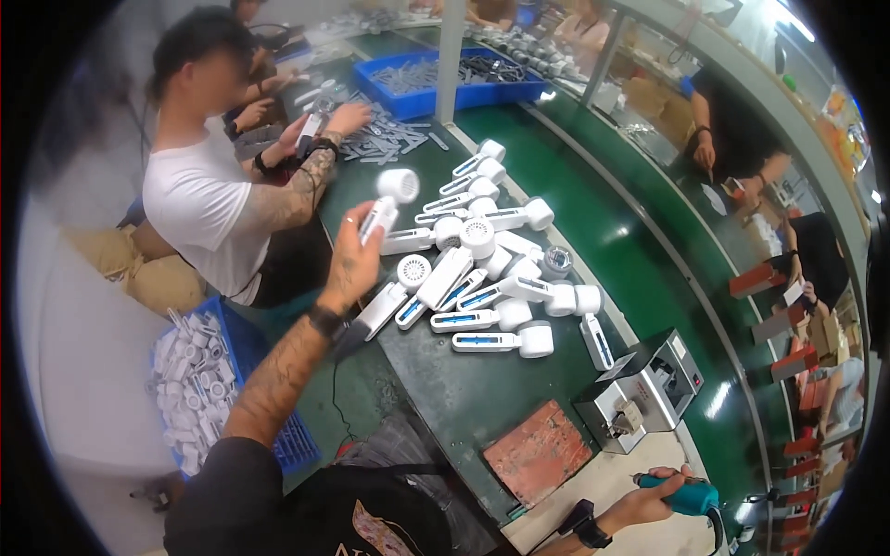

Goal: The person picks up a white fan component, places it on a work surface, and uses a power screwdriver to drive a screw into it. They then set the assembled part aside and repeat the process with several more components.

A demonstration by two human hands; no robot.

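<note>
My left hand (354,257) is closed around a white handheld device (397,188) with a round grilled head and a straight handle, raised at the left edge of a pile. The pile of similar white devices (477,269) lies on the green bench, several showing a blue part in a handle slot. At the lower right my right hand (654,500) grips a teal electric screwdriver (693,497), its dark tip pointing left. Just beyond it stand a grey metal box-shaped machine (640,394) and a worn red pad (538,452).
A green conveyor (593,213) curves past the bench's right side. Left of me, a blue crate (301,440) holds white parts. A co-worker (199,176) in a white shirt sits at the far left. Grey strips and a blue tray (399,102) are at the back, beside a post (451,65).
</note>
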